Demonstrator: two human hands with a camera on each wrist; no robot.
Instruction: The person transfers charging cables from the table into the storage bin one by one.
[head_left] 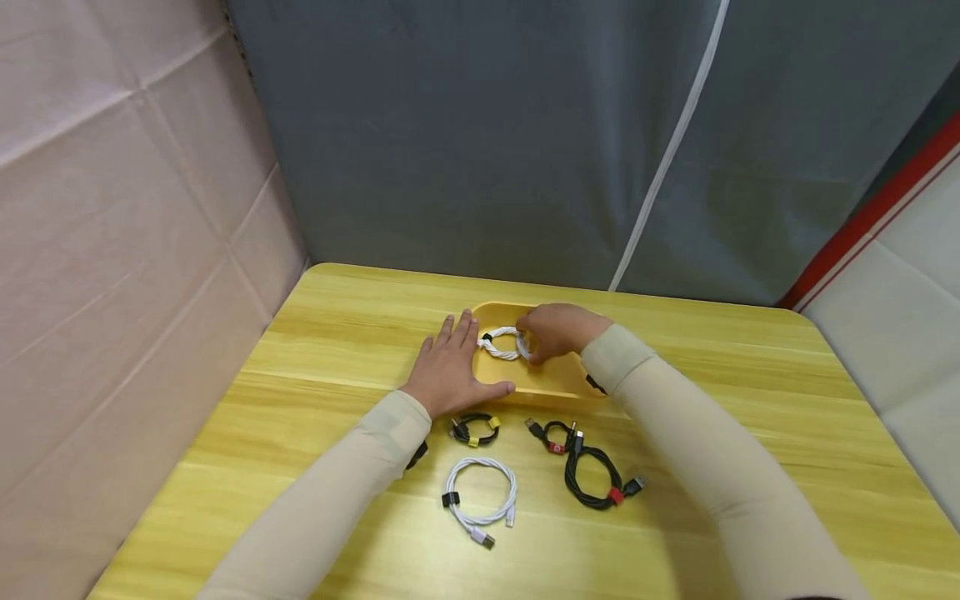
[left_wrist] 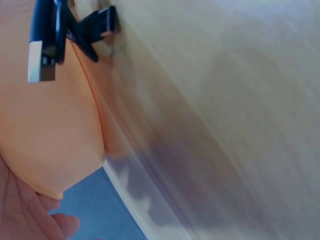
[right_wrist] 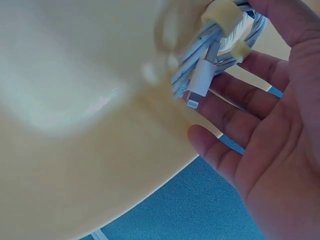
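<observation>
Progress is judged early: one coiled white cable (head_left: 504, 342) is held by the right hand (head_left: 558, 331) inside the yellow plastic tray (head_left: 553, 382), steadied by the flat left hand (head_left: 447, 370), while four bundled cables (head_left: 540, 462) lie outside on the wooden table (head_left: 750, 400).

A small black cable coil with yellow ties (head_left: 476, 429) lay on the yellow wood-grain bench (head_left: 750, 400), and a loose white USB cable loop with a black tie (head_left: 480, 498) lay near it, closer to the front edge. To their right sat a small black coil with a red tie (head_left: 555, 435), touching a larger black cable loop with a red tie (head_left: 594, 479). A grey cloth backdrop (head_left: 480, 142) hung behind the bench, with a white cord (head_left: 670, 150) running down it.
</observation>
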